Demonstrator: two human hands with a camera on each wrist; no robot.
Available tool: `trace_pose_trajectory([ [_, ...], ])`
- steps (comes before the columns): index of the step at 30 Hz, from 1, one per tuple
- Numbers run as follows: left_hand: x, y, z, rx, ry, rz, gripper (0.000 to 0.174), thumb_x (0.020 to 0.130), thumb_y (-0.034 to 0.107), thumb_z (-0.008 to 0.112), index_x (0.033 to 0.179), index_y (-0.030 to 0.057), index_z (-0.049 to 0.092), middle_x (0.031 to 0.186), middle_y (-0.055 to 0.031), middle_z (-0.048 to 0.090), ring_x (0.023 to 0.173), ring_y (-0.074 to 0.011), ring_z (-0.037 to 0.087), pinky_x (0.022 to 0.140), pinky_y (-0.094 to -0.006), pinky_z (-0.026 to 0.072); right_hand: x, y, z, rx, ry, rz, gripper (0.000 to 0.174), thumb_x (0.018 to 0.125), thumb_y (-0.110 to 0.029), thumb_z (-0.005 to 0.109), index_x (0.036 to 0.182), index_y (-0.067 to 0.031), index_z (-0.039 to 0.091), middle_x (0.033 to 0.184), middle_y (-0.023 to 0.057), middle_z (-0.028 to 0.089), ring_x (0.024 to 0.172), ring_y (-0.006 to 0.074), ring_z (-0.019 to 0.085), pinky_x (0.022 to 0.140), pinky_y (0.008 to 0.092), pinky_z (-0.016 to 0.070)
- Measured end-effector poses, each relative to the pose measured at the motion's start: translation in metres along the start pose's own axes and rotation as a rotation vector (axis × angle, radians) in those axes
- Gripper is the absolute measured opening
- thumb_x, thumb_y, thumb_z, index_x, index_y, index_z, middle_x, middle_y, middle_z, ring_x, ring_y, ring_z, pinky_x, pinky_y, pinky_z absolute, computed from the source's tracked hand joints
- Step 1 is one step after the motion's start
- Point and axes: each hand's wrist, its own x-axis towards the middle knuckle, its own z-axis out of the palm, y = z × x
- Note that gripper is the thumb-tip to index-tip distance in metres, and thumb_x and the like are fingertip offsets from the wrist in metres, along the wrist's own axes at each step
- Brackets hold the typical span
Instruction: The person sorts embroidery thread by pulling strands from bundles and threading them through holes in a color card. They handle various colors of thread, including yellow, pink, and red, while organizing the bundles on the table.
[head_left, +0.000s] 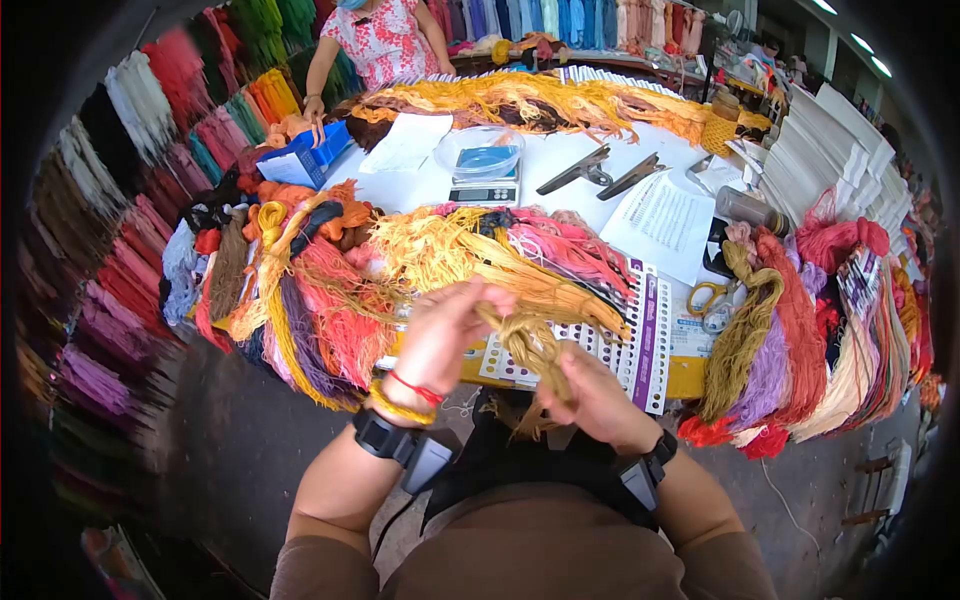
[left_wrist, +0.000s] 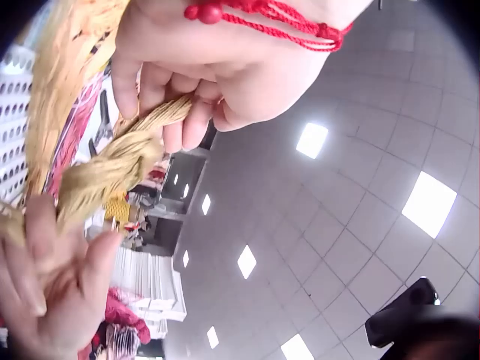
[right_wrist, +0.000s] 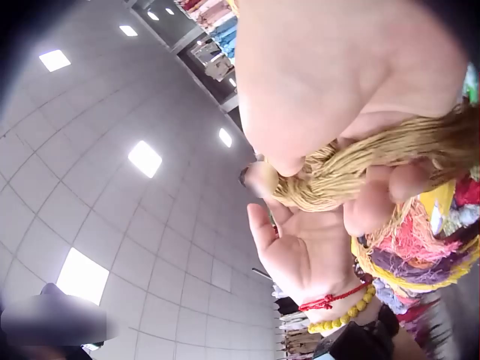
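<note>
Tension looks like the thing that matters most here. The person's left hand (head_left: 440, 335), fingers curled round the upper end, and right hand (head_left: 600, 400), closed on the lower end, hold a twisted skein of ochre-tan thread (head_left: 530, 345) between them. It hangs in the air just in front of the white colour-sample card with rows of small swatches (head_left: 625, 345), which lies at the near edge of the white table (head_left: 550, 155). Both grips are clamped on the skein; neither hand is slack.

The step appears to be the twisting of the skein. It would go best if the two ends are drawn gently apart while the hands turn against each other, so the strands lie as one even rope and none loops out. The loose strands that show below the right hand are best gathered into that grip before more turns go in.

Just beyond the card lies a loose heap of yellow, pink and orange threads (head_left: 450, 250), and right of the card a pair of yellow-handled scissors (head_left: 708, 298). Holding the skein on the card's near side should stop stray ends catching in that heap.
</note>
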Motion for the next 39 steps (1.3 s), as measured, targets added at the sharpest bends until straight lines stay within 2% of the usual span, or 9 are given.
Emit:
trace_pose_trajectory([
  [5,-0.002,0.019,-0.032,0.029,0.05,-0.055,0.031,0.087,0.023,0.052,0.058,0.0106,0.045,0.049,0.0045,0.036,0.04,-0.0078,0.034,0.043,-0.0229,0.0339,-0.026,-0.027,-0.024,-0.303,0.134,0.12,0.03,0.092,-0.036,0.043,0.094,-0.0071,0.05,0.064,-0.0005,0.046,0.051,0.0059,0.038,0.047,0.0196,0.0299],
  [8,-0.012,0.023,-0.029,0.304,0.197,-0.031,0.027,0.087,0.02,0.051,0.062,0.0125,0.043,0.049,0.0076,0.031,0.039,-0.0039,0.027,0.038,-0.0205,0.0224,-0.056,-0.042,-0.04,-0.851,0.054,-0.027,0.032,0.09,-0.034,0.048,0.088,-0.0031,0.054,0.068,0.001,0.051,0.066,0.0077,0.047,0.059,0.0236,0.0388],
  [11,-0.007,0.03,-0.044,0.23,0.159,-0.063,0.023,0.088,0.018,0.047,0.067,0.0127,0.042,0.049,0.007,0.03,0.04,-0.0034,0.026,0.038,-0.0195,0.0208,-0.077,-0.076,-0.045,-0.778,0.196,0.323,0.031,0.088,-0.032,0.051,0.093,-0.0014,0.055,0.074,0.0068,0.056,0.071,0.0137,0.054,0.065,0.027,0.0434],
  [15,-0.01,0.007,-0.056,0.162,0.063,-0.104,0.021,0.088,0.017,0.05,0.069,0.0077,0.048,0.052,0.001,0.042,0.04,-0.0059,0.033,0.039,-0.0204,0.0319,-0.077,-0.09,-0.142,-1.174,0.65,-0.245,0.023,0.082,-0.022,0.059,0.09,-0.0008,0.057,0.086,0.0111,0.062,0.074,0.0205,0.058,0.069,0.0298,0.046],
  [21,-0.02,-0.016,-0.069,0.155,0.053,-0.157,0.021,0.087,0.017,0.052,0.07,0.005,0.049,0.054,-0.0019,0.048,0.043,-0.0079,0.043,0.042,-0.0209,0.0389,-0.068,-0.147,-0.27,-1.849,1.137,-0.336,0.019,0.074,-0.017,0.06,0.088,-0.0042,0.059,0.09,0.0106,0.06,0.092,0.0278,0.055,0.074,0.0363,0.046],
  [24,-0.03,-0.018,-0.069,0.192,0.114,-0.243,0.02,0.086,0.017,0.054,0.072,0.0038,0.051,0.056,-0.0032,0.051,0.045,-0.0091,0.049,0.043,-0.0206,0.0399,-0.056,-0.149,-0.293,-2.06,1.232,0.16,0.028,0.073,-0.022,0.057,0.099,-0.0096,0.057,0.105,0.007,0.055,0.099,0.0263,0.05,0.079,0.0423,0.0412],
  [31,-0.051,-0.015,-0.056,0.195,-0.096,-0.333,0.024,0.081,0.021,0.061,0.082,-0.0027,0.056,0.068,-0.0092,0.06,0.058,-0.0147,0.059,0.051,-0.0203,0.0438,-0.037,-0.145,-0.325,-2.348,1.209,0.307,0.022,0.079,-0.016,0.045,0.092,-0.0095,0.061,0.099,0.0027,0.056,0.097,0.0219,0.046,0.08,0.04,0.0339],
  [35,-0.057,0.001,-0.05,0.135,-0.311,-0.373,0.031,0.078,0.02,0.066,0.088,-0.0077,0.057,0.074,-0.0117,0.061,0.065,-0.0155,0.059,0.058,-0.0225,0.045,-0.048,-0.155,-0.31,-2.201,1.433,0.051,0.02,0.075,-0.022,0.052,0.089,-0.0113,0.061,0.096,0.0052,0.055,0.096,0.0245,0.046,0.078,0.0428,0.0334],
  [39,-0.054,0.007,-0.05,0.021,-0.581,-0.303,0.026,0.081,0.013,0.062,0.097,-0.0068,0.055,0.079,-0.0093,0.058,0.07,-0.0125,0.056,0.064,-0.0219,0.0426,-0.074,-0.179,-0.281,-1.916,1.651,-0.571,0.022,0.08,-0.024,0.054,0.093,-0.0068,0.054,0.092,0.0091,0.054,0.094,0.0274,0.047,0.079,0.046,0.0329],
])
